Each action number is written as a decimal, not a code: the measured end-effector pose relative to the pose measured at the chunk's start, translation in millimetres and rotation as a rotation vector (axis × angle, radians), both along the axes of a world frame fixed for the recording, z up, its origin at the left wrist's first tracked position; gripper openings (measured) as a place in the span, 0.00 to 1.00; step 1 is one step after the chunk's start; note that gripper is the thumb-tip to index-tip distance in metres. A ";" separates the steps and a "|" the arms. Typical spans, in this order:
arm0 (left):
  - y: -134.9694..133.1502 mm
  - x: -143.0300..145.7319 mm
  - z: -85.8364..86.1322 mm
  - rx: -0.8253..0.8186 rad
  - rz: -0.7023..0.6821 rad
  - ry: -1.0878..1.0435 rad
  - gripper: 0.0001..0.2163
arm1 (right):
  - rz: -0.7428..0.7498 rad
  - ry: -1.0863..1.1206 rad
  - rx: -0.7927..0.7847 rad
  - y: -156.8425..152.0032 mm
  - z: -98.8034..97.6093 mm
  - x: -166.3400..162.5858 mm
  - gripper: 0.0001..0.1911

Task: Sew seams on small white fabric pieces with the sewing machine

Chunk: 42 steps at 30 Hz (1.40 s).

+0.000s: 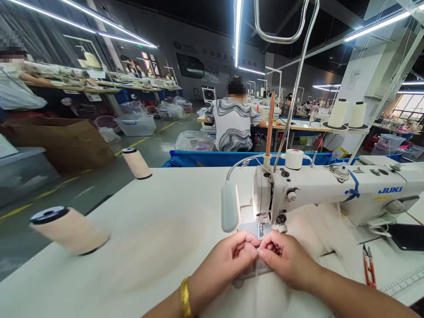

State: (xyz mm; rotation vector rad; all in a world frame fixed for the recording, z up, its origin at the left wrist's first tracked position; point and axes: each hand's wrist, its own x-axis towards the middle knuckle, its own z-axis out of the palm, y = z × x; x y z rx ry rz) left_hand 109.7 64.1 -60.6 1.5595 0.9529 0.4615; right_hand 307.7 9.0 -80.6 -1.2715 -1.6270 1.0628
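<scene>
My left hand (228, 260) and my right hand (286, 260) meet just in front of the needle of a white JUKI sewing machine (334, 190). Both hands have their fingers curled and pinched together on a piece of thin, sheer white fabric (261, 265) that lies on the white table (159, 229) under the presser foot. A gold bangle (184, 298) sits on my left wrist. The machine's small lamp (230, 207) lights the needle area.
Two cream thread cones (71, 227) (136, 162) stand on the table's left side. Red thread snips (369, 265) and a dark phone (406, 236) lie at right. A person in a striped top (233, 119) sits ahead; another person stands far left beside a cardboard box (62, 141).
</scene>
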 end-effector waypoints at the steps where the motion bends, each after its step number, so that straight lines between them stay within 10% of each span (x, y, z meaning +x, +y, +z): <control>1: -1.2 -0.2 0.2 0.007 -0.005 0.002 0.21 | 0.004 0.009 -0.002 -1.9 -0.4 0.2 0.06; 42: -11.4 4.4 -8.5 0.112 0.135 0.059 0.17 | -0.094 -0.109 0.208 -9.8 4.2 -8.2 0.06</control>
